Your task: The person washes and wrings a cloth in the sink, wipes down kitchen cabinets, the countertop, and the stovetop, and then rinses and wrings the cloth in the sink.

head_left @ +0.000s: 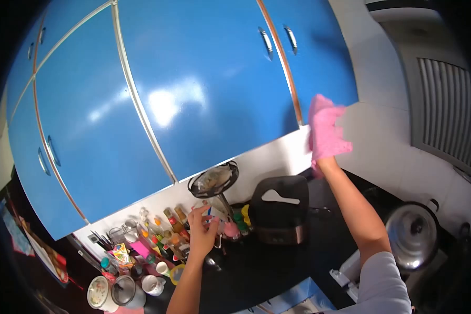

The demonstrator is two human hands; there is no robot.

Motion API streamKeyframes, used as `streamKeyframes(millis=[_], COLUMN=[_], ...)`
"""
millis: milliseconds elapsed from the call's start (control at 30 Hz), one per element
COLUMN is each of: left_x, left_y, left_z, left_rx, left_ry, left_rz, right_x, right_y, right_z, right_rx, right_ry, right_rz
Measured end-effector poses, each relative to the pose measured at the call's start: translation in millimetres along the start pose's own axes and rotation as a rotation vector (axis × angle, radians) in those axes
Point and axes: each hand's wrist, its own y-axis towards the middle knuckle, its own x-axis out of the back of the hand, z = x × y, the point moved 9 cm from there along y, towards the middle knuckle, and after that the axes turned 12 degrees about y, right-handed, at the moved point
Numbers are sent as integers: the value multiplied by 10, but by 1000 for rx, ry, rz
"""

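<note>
A pink cloth covers most of my right hand, which holds it up by the lower corner of the blue wall cabinet. The cloth is slightly blurred and hides my fingers; whether it touches the cabinet door I cannot tell. My left hand is raised above the counter with its fingers loosely bent and apart, nothing gripped in it. Behind that hand stand several bottles, and a black round rack on a stand holds something in a clear bag.
A black boxy appliance with a white spoon on top stands on the dark counter. At right is a lidded steel pot below a range hood. Lidded pots and a mug sit lower left.
</note>
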Motion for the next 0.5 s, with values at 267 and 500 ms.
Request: streamKeyframes(millis=[267, 500], left_x=[-361, -1019], left_y=[-359, -160], left_z=[716, 727], left_rx=[229, 266], left_ry=[-199, -366], left_rz=[100, 236], right_x=[1015, 2589], right_y=[659, 50], right_z=[477, 2263], right_rx=[-36, 798], right_ry=[748, 1306], right_rz=[-842, -1072])
